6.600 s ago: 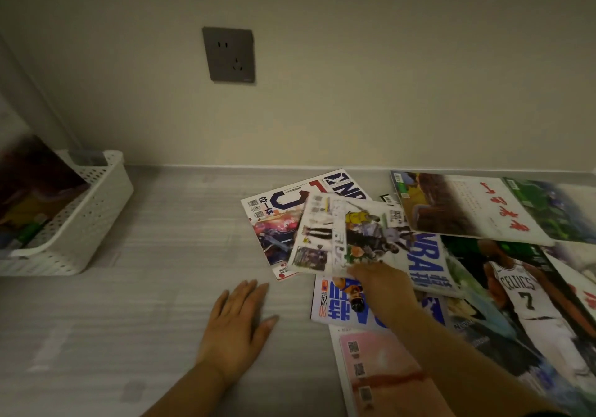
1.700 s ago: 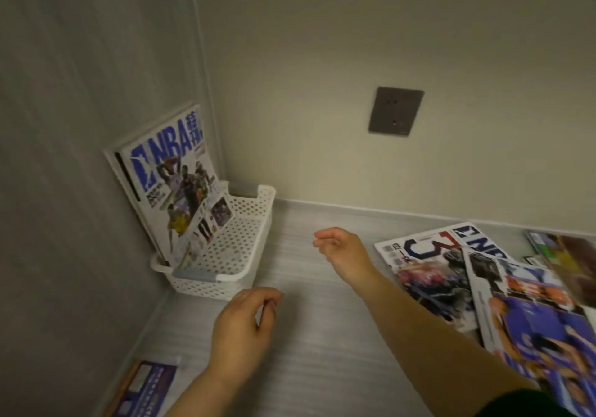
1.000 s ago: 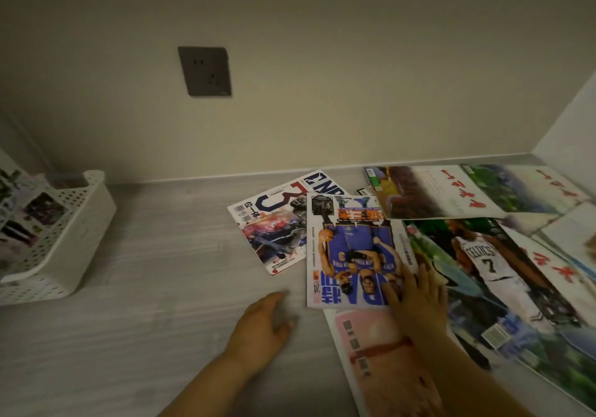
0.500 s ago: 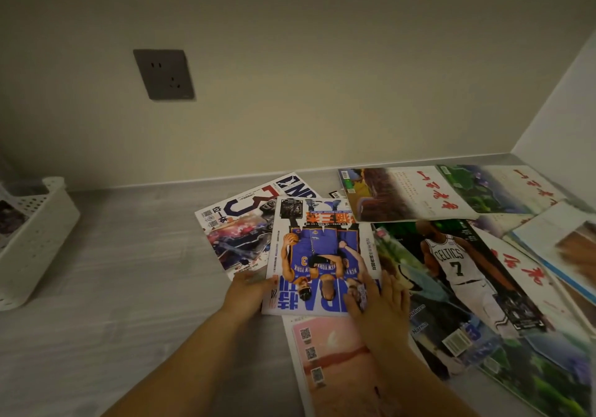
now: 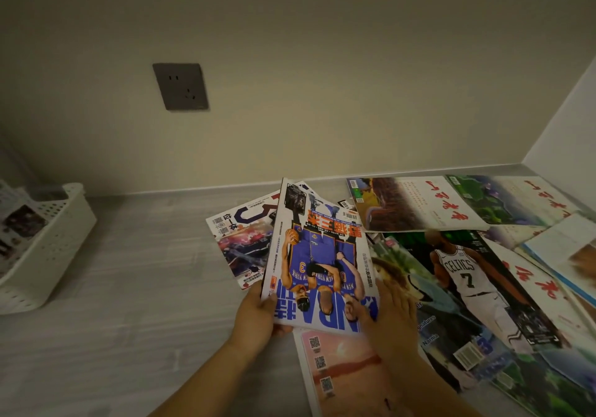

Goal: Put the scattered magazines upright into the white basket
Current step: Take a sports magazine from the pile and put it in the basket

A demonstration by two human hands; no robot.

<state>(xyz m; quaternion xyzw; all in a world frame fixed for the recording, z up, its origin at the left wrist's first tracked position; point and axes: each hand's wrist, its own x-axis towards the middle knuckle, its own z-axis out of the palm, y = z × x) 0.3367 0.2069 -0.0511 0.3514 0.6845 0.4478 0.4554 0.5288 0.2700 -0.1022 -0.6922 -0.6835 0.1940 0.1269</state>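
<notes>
My left hand [image 5: 258, 315] grips the near left corner of a blue NBA magazine [image 5: 317, 261] and holds it tilted up off the pile. My right hand [image 5: 387, 320] rests with straight fingers on the magazine's near right corner. The white basket [image 5: 48, 255] stands at the far left, with a magazine [image 5: 16, 232] upright inside it. Several other magazines lie flat: one with a big "3" [image 5: 242, 242], a Celtics cover [image 5: 467, 281], a pink one [image 5: 338, 368].
A grey wall socket [image 5: 180, 87] sits on the back wall. More magazines [image 5: 419, 203] spread to the right corner, where a side wall [image 5: 574, 132] closes the surface. Bare wood-grain tabletop [image 5: 145, 287] lies between the basket and the pile.
The blue NBA magazine has risen from flat on the pile. My left hand now grips its corner, and my right hand has slid to its right edge.
</notes>
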